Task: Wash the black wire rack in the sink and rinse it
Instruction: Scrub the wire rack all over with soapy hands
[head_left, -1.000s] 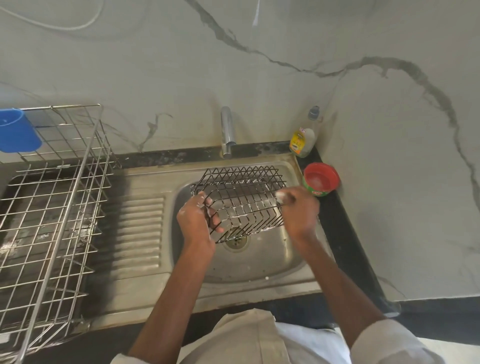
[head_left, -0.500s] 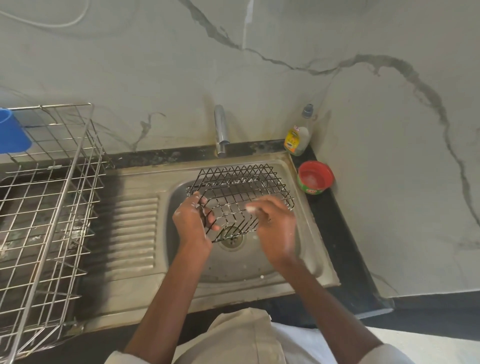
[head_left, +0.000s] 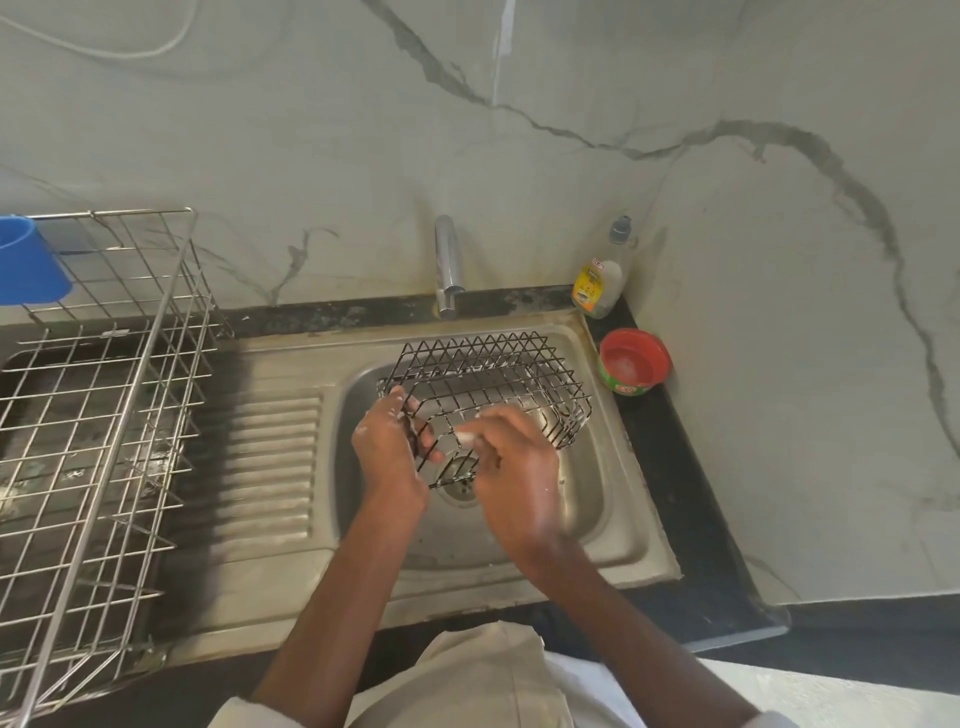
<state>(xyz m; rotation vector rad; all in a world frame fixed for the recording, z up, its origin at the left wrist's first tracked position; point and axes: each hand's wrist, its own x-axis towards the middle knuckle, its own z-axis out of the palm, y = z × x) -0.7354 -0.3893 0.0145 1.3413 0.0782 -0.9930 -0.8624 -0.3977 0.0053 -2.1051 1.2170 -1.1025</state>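
Black wire rack (head_left: 485, 387) sits tilted over the sink (head_left: 582, 499) basin, centre frame. Left hand (head_left: 389, 447) grips its left edge; right hand (head_left: 511, 462) pinches a small white scrubber (head_left: 467, 438) against the wires. Tap (head_left: 448, 265) behind; soap bottle (head_left: 600, 278) and red tub (head_left: 634, 361) right; steel dish rack (head_left: 98, 415) left.

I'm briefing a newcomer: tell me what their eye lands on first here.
First the black wire rack, tilted over the sink basin, gripped at its left end by the left hand while the soapy right hand rubs its front. Then the red tub at the sink's right corner.
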